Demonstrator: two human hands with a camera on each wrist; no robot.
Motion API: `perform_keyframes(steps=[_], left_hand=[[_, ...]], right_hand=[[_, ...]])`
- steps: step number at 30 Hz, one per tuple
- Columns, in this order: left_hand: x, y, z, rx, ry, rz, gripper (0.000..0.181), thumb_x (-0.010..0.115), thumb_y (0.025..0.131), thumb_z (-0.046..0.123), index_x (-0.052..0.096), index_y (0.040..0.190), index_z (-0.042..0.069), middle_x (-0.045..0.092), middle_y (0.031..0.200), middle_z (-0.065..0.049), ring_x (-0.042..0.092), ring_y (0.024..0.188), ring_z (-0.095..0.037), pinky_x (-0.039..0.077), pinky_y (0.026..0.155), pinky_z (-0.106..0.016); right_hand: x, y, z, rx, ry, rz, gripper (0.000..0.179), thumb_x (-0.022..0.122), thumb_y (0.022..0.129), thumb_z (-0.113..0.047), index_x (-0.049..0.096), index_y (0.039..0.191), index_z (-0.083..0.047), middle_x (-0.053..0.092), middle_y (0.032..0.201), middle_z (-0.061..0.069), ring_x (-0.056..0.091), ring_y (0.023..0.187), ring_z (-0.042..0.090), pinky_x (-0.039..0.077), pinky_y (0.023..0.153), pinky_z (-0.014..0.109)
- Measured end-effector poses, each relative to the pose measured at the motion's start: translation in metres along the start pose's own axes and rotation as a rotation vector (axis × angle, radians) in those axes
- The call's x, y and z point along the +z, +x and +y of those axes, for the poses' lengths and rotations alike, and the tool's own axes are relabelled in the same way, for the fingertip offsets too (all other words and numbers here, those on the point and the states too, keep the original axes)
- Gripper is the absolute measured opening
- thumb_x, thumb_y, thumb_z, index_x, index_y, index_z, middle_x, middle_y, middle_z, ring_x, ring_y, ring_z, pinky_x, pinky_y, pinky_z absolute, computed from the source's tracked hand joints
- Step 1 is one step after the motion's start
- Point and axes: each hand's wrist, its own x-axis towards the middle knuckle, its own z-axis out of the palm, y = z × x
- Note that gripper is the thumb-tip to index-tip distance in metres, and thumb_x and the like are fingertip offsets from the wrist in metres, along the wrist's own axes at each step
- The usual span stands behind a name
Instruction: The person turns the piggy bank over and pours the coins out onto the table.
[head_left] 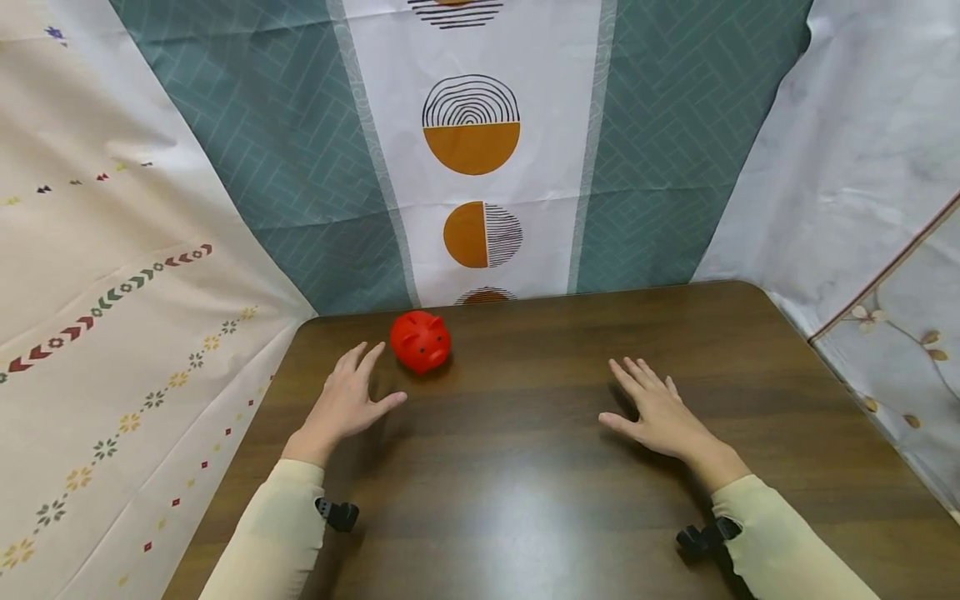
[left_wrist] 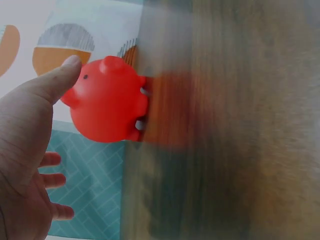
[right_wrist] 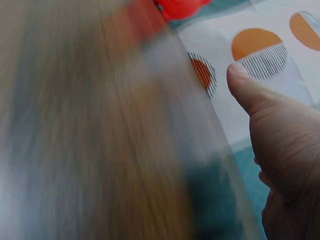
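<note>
A red piggy bank (head_left: 421, 342) stands upright near the back left of the wooden table, its snout toward the front right. My left hand (head_left: 348, 406) hovers just to its left and front, fingers spread, with a gap to the pig. In the left wrist view the red piggy bank (left_wrist: 107, 100) appears beyond the thumb, its small feet on the tabletop. Over the right half of the table, my right hand (head_left: 652, 412) is spread out and holds nothing. Only part of the pig (right_wrist: 180, 7) shows at the top of the right wrist view.
The brown wooden table (head_left: 495, 467) reflects light near its front. A teal and white patterned cloth (head_left: 300, 167) hangs behind it. Pale cloths hang along the left (head_left: 112, 333) and right (head_left: 847, 167) sides. A small black device sits on each wrist.
</note>
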Motion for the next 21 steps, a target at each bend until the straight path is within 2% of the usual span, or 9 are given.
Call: perform_keyframes(steps=[6,12,17,21], left_hand=[[0.008,0.027,-0.003,0.004,-0.037,-0.001,0.097,0.066,0.078,0.064,0.027,0.151,0.013,0.029,0.15,-0.021,0.027,0.136,-0.042,0.032,0.102,-0.065],[0.014,0.051,0.0,-0.052,-0.098,-0.015,0.099,0.066,0.078,0.063,0.023,0.153,0.016,0.023,0.153,-0.019,0.024,0.137,-0.041,0.034,0.099,-0.066],[0.018,0.068,0.005,-0.071,-0.112,-0.016,0.097,0.067,0.078,0.062,0.023,0.153,0.018,0.023,0.154,-0.016,0.025,0.136,-0.04,0.041,0.094,-0.064],[0.021,0.079,0.009,-0.077,-0.12,-0.028,0.095,0.066,0.078,0.062,0.024,0.152,0.021,0.023,0.153,-0.015,0.025,0.135,-0.039,0.045,0.09,-0.063]], right_hand=[[0.017,0.03,-0.029,-0.07,0.041,-0.021,0.091,0.056,0.086,-0.064,0.013,0.155,-0.025,0.02,0.157,0.016,0.012,0.144,0.037,0.011,0.105,0.072],[0.029,0.065,-0.061,-0.126,0.096,-0.057,0.089,0.052,0.087,-0.067,0.013,0.155,-0.026,0.016,0.159,0.01,0.01,0.146,0.032,0.011,0.108,0.068],[0.035,0.086,-0.077,-0.146,0.123,-0.115,0.092,0.048,0.085,-0.073,0.015,0.155,-0.023,0.014,0.159,0.008,0.008,0.146,0.03,0.009,0.11,0.066],[0.035,0.1,-0.084,-0.173,0.099,-0.151,0.091,0.048,0.085,-0.072,0.016,0.155,-0.022,0.016,0.159,0.009,0.011,0.146,0.031,0.011,0.11,0.065]])
